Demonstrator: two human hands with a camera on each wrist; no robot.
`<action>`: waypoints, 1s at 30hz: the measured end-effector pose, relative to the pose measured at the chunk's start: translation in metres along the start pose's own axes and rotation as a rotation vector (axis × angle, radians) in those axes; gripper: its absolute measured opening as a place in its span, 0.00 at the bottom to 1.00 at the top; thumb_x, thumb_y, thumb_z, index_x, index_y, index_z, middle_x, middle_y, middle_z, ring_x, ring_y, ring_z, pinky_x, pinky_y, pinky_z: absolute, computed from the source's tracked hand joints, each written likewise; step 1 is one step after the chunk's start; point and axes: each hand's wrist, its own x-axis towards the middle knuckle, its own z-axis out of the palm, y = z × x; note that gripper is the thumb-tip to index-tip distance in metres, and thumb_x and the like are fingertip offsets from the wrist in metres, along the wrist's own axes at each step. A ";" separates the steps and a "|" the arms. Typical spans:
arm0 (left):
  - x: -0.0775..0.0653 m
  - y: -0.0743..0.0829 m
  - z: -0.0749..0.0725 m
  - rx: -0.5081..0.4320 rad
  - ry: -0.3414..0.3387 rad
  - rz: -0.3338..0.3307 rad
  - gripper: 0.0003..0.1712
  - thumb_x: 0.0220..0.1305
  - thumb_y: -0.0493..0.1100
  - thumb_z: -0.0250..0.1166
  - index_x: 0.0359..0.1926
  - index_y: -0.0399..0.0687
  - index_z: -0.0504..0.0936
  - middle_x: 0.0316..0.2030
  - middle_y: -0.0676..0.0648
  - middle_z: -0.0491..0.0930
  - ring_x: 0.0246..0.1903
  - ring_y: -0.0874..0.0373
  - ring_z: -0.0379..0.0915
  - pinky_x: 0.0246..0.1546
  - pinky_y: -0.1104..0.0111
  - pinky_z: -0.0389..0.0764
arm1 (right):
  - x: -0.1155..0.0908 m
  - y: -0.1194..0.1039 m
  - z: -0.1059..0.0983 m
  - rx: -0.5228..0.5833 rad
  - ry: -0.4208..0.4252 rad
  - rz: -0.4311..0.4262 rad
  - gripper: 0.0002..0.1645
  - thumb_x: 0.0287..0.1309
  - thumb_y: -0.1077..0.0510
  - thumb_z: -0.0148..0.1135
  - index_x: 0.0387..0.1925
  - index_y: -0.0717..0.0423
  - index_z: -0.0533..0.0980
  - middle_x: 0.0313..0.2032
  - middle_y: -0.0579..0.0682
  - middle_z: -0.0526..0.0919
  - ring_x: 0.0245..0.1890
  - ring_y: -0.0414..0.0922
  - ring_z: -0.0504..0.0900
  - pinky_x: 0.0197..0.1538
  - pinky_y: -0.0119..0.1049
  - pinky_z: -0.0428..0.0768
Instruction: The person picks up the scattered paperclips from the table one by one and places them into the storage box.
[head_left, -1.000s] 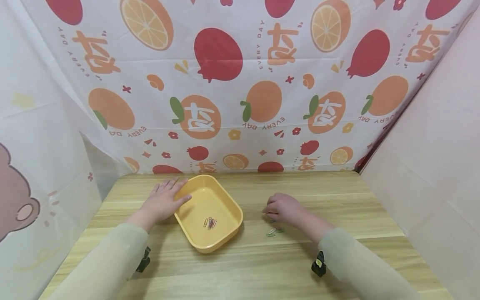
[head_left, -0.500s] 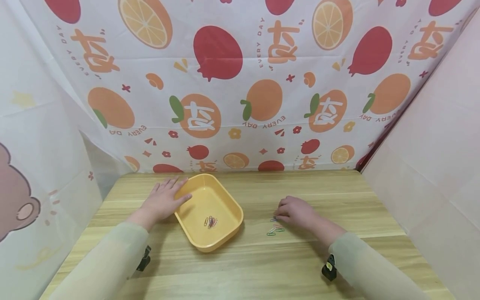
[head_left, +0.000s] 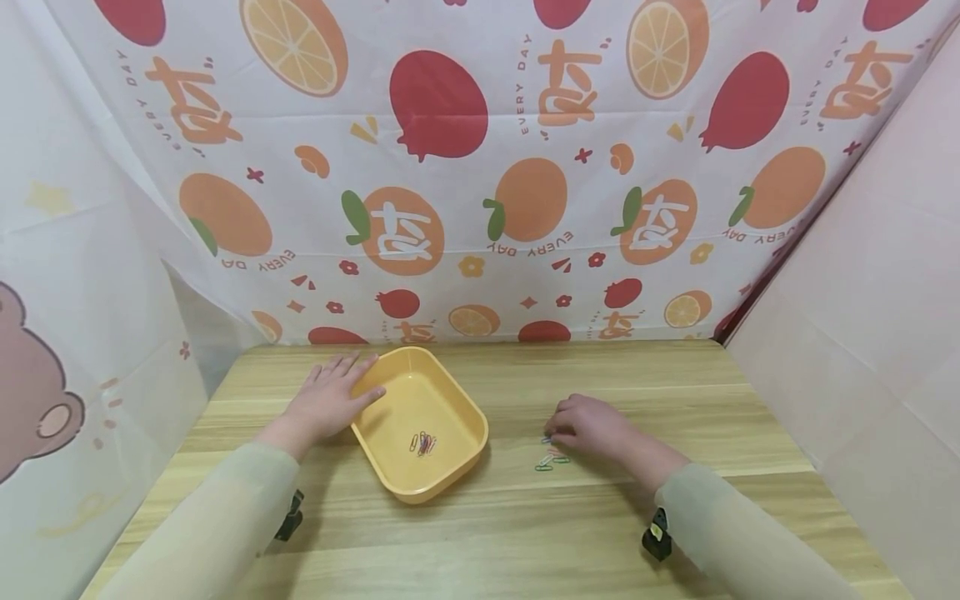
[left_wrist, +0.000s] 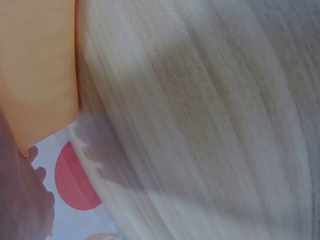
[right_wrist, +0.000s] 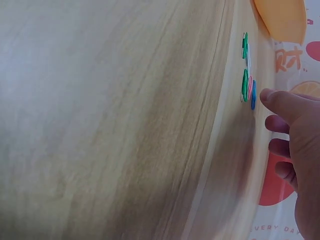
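A yellow rectangular tray (head_left: 390,410) stands on the wooden table, with a small heap of paper clips (head_left: 423,443) in it. My left hand (head_left: 326,404) rests at the tray's left rim, fingers extended and thumb reaching over the inside. To the right of the tray lie several loose paper clips, among them a green one (right_wrist: 244,85), a pink one (head_left: 555,452) and a blue one (right_wrist: 253,95). My right hand (head_left: 588,422) hovers just beside the blue clip, thumb extended toward it and fingers loosely bent. Nothing shows between thumb and fingers in the right wrist view.
Behind the table (head_left: 487,542) hangs a white fabric backdrop (head_left: 465,183) printed with fruit. Pale panels close off the left (head_left: 90,250) and right (head_left: 862,292) sides. Each wrist carries a small black device, the right one (head_left: 657,537) hanging below the sleeve.
My right hand has shifted right and slightly nearer to me, then stayed over the blue clip. The pink clip now shows on the table. The left hand and tray hold their place.
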 end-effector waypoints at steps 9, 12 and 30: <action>-0.002 0.000 -0.001 0.001 -0.004 -0.006 0.44 0.72 0.70 0.45 0.78 0.51 0.52 0.76 0.33 0.46 0.74 0.30 0.37 0.70 0.36 0.35 | 0.004 -0.002 -0.001 0.012 -0.037 0.034 0.06 0.60 0.52 0.70 0.39 0.45 0.86 0.36 0.36 0.82 0.40 0.37 0.77 0.48 0.37 0.80; -0.001 -0.001 0.000 -0.003 -0.002 -0.006 0.44 0.71 0.70 0.46 0.78 0.52 0.53 0.76 0.34 0.46 0.74 0.31 0.37 0.70 0.36 0.35 | 0.005 -0.003 -0.002 0.025 -0.064 0.060 0.05 0.60 0.52 0.70 0.38 0.44 0.85 0.35 0.36 0.81 0.40 0.37 0.77 0.48 0.37 0.80; 0.004 -0.005 0.004 0.012 -0.005 -0.006 0.45 0.71 0.70 0.46 0.78 0.53 0.52 0.76 0.34 0.47 0.74 0.31 0.38 0.70 0.36 0.37 | 0.018 -0.001 -0.004 0.150 -0.206 0.167 0.08 0.61 0.56 0.68 0.27 0.41 0.78 0.27 0.35 0.73 0.29 0.35 0.71 0.35 0.32 0.73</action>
